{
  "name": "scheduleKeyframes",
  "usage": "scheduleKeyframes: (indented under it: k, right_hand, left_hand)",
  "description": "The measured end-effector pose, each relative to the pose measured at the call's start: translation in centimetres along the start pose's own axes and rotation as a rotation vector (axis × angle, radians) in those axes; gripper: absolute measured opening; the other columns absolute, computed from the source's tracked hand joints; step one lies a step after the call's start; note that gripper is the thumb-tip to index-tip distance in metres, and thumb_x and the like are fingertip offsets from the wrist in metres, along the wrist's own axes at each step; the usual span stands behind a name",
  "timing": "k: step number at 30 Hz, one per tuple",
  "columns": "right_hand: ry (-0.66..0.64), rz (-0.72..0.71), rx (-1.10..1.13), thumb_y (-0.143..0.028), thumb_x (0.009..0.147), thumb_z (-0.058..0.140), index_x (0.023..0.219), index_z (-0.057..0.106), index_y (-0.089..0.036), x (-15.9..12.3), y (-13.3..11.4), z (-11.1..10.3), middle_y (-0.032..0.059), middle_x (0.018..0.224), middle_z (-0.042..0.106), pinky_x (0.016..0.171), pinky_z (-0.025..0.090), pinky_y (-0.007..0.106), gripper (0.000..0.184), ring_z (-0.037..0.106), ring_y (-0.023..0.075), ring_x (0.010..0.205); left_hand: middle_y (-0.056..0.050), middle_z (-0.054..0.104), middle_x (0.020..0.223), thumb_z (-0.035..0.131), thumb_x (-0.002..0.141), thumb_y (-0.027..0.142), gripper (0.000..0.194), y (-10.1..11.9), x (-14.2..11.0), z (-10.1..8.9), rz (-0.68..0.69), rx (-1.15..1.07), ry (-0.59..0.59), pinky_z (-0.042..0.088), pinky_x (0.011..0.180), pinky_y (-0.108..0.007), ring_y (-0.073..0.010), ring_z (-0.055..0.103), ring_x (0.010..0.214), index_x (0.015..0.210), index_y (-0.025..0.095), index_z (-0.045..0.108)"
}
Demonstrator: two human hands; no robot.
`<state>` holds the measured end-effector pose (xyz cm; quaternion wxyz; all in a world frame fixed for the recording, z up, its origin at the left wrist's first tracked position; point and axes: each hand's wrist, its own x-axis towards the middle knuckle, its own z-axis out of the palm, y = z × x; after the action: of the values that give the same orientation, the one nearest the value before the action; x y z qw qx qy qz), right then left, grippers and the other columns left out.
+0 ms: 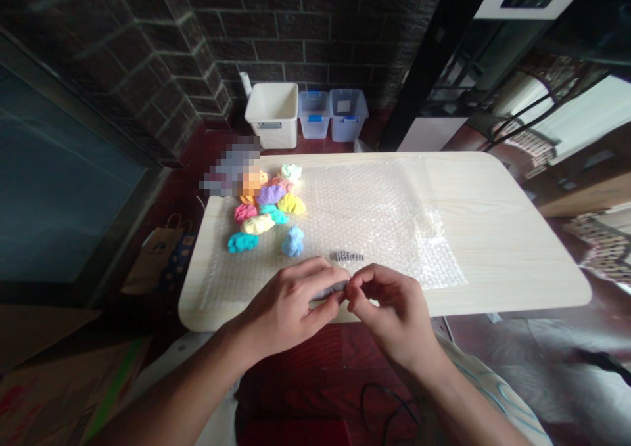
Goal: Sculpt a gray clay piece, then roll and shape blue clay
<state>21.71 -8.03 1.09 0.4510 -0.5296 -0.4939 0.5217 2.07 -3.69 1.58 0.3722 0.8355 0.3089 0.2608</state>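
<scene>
My left hand (296, 295) is closed around a grey lump (329, 290) that looks like modelling clay, just above the table's front edge. At the lump's right end, my right hand (394, 308) has thumb and forefinger pinched together, touching the left fingertips. What exactly lies between those fingertips is mostly hidden. Just beyond the hands, several small grey pieces (349, 256) lie in short rows on bubble wrap (365, 203). A light blue lump (293, 241) sits apart to the left of them.
Several coloured lumps, among them a purple one (271, 194) and a teal one (242, 242), are heaped at the left of the pale table (513, 236). Behind it stand a white bin (279, 134) and two clear plastic boxes (348, 127). A blurred patch covers the table's far left corner.
</scene>
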Motion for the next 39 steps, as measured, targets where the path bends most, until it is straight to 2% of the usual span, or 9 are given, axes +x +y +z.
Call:
scheduleKeyframes:
  k: [7,13,17,21,25,28,31,36,39]
  right_hand:
    - [0.02,0.071,0.126,-0.018,0.076,0.079,0.069,0.067,-0.018,0.1,-0.1,0.3,-0.0032,0.059,0.061,0.053,0.038,0.023,0.014,0.049,0.01,0.054]
    - [0.028,0.08,0.378,-0.032,0.084,0.085,0.075,0.075,-0.019,0.8,-0.1,0.0,0.0029,0.068,0.076,0.06,0.055,0.025,0.018,0.067,0.0135,0.06]
    - [-0.004,0.206,0.49,-0.033,0.075,0.094,0.077,0.08,-0.019,1.3,0.5,-0.3,0.0073,0.078,0.083,0.066,0.062,0.029,0.02,0.077,0.0172,0.068]
    - [0.008,0.237,0.536,-0.031,0.066,0.1,0.075,0.082,-0.019,1.8,0.8,-0.6,0.0077,0.074,0.083,0.065,0.063,0.028,0.023,0.077,0.0174,0.066]
    - [0.112,0.203,0.516,-0.029,0.059,0.103,0.077,0.085,-0.021,2.5,0.6,-1.5,0.0047,0.071,0.081,0.065,0.063,0.031,0.027,0.074,0.0166,0.063]
    - [0.214,0.173,0.497,-0.03,0.057,0.104,0.077,0.086,-0.02,3.0,0.4,-2.6,0.0037,0.071,0.079,0.06,0.06,0.029,0.029,0.069,0.0148,0.061]
    - [0.215,0.149,0.465,-0.037,0.058,0.103,0.075,0.084,-0.017,3.5,0.4,-3.6,0.0029,0.066,0.073,0.053,0.054,0.026,0.033,0.063,0.0121,0.056]
    - [0.208,0.136,0.437,-0.05,0.063,0.099,0.064,0.071,-0.016,3.8,0.7,-4.6,0.0005,0.057,0.066,0.041,0.043,0.022,0.043,0.055,0.0092,0.046]
    - [0.224,0.119,0.45,-0.047,0.062,0.1,0.061,0.068,-0.017,3.8,0.8,-4.9,-0.0002,0.055,0.066,0.04,0.044,0.021,0.044,0.057,0.009,0.045]
  left_hand:
    - [-0.002,0.065,0.094,0.06,0.098,0.011,0.015,0.2,0.1,0.1,-0.039,0.048,-0.028,0.048,0.077,-0.028,-0.0157,0.065,0.087,0.107,0.019,0.068]
    - [-0.005,0.067,0.102,0.061,0.097,0.012,0.016,-0.9,0.5,0.5,-0.121,0.141,0.017,0.052,0.084,-0.031,-0.0186,0.068,0.093,0.11,0.018,0.069]
    - [-0.007,0.066,0.105,0.061,0.097,0.011,0.016,-2.5,0.8,0.2,-0.154,0.271,0.109,0.054,0.087,-0.034,-0.0201,0.068,0.095,0.109,0.016,0.07]
    - [-0.008,0.067,0.104,0.06,0.097,0.011,0.017,-3.9,1.1,0.3,-0.176,0.375,0.15,0.054,0.088,-0.036,-0.0219,0.067,0.095,0.11,0.015,0.071]
    - [-0.01,0.067,0.108,0.058,0.097,0.012,0.018,-4.1,1.2,0.8,-0.184,0.467,0.133,0.054,0.095,-0.041,-0.025,0.065,0.102,0.106,0.016,0.073]
    - [-0.011,0.068,0.108,0.06,0.097,0.014,0.018,-3.6,1.2,1.3,-0.197,0.57,0.079,0.053,0.098,-0.045,-0.0293,0.061,0.108,0.107,0.016,0.074]
    - [-0.012,0.07,0.111,0.063,0.095,0.016,0.019,-3.0,1.1,1.8,-0.204,0.622,0.068,0.051,0.101,-0.047,-0.0314,0.058,0.113,0.112,0.017,0.073]
    - [-0.013,0.067,0.121,0.065,0.096,0.023,0.026,-2.2,1.4,2.3,-0.196,0.617,0.131,0.05,0.103,-0.048,-0.0315,0.058,0.115,0.12,0.016,0.071]
    - [-0.013,0.067,0.119,0.063,0.099,0.028,0.027,-2.0,2.2,2.6,-0.185,0.619,0.163,0.049,0.103,-0.048,-0.0311,0.058,0.114,0.12,0.014,0.07]
